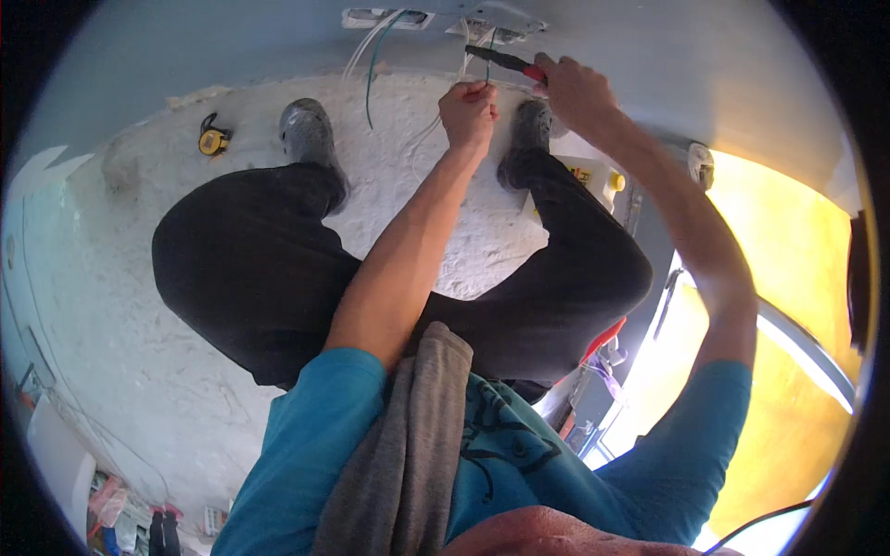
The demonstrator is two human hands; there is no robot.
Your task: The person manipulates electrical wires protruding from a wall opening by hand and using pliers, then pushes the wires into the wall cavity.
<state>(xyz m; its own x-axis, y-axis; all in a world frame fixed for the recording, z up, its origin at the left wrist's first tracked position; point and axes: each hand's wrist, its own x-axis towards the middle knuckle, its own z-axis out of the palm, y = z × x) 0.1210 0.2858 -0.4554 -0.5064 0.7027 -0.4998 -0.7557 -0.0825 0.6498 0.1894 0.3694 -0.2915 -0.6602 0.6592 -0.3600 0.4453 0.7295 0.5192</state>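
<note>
Apparently, the left hand (469, 116) pinches a thin green plastic-coated wire (489, 71), likely light and bendy, best held near its end; the right hand (578, 96) clasps red-handled black pliers (505, 61).

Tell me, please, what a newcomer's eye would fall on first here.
Probably the red-handled pliers in the right hand, near the top, by the dangling wires. The bright yellow surface along the right side also stands out, as does the yellow-and-black tape measure on the floor at upper left.
</note>
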